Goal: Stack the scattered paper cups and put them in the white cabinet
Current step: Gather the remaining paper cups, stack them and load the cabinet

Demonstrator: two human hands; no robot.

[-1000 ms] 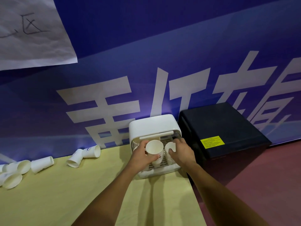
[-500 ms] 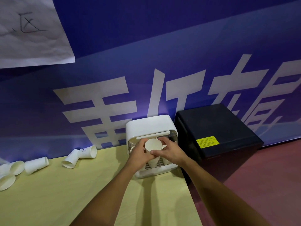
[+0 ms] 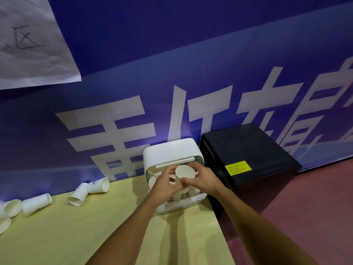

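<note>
Against the blue banner point(image 3: 191, 54), at the table's point(image 3: 95, 236) far right corner, sits the white cabinet point(image 3: 172, 150), a black box point(image 3: 248, 146) just beside it. Your left hand point(image 3: 165, 185) and right hand point(image 3: 202, 180) crowd its front, fingers of both curled round one paper cup point(image 3: 185, 172). Behind them sit what may be stored cups point(image 3: 178, 196). Scattered cups point(image 3: 99, 185) lie well to the left. A second ago only your left hand held it.
</note>
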